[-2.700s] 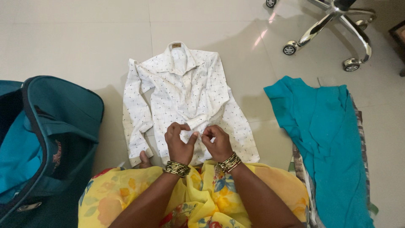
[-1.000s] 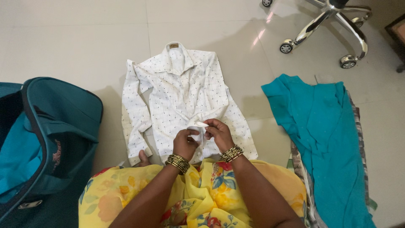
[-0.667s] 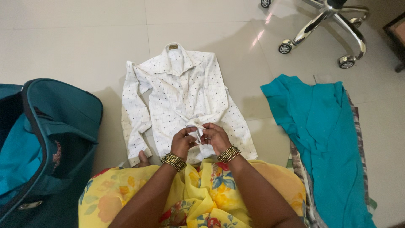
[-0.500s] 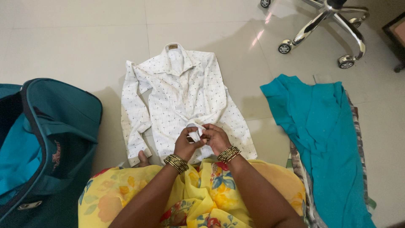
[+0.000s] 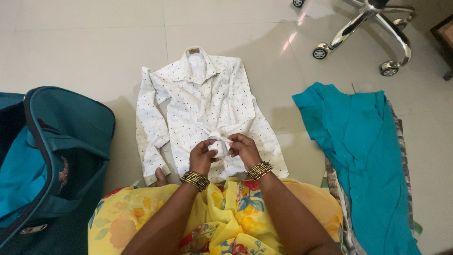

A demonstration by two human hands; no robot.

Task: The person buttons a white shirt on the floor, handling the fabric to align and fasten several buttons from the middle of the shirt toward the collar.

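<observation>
Beside the shirt — teal suitcase, teal cloth, chair base.

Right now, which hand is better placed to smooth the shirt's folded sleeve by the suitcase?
Likely the left hand: it is nearer that sleeve. Both hands pinch the white shirt front; the right hand sits farther away.
</observation>
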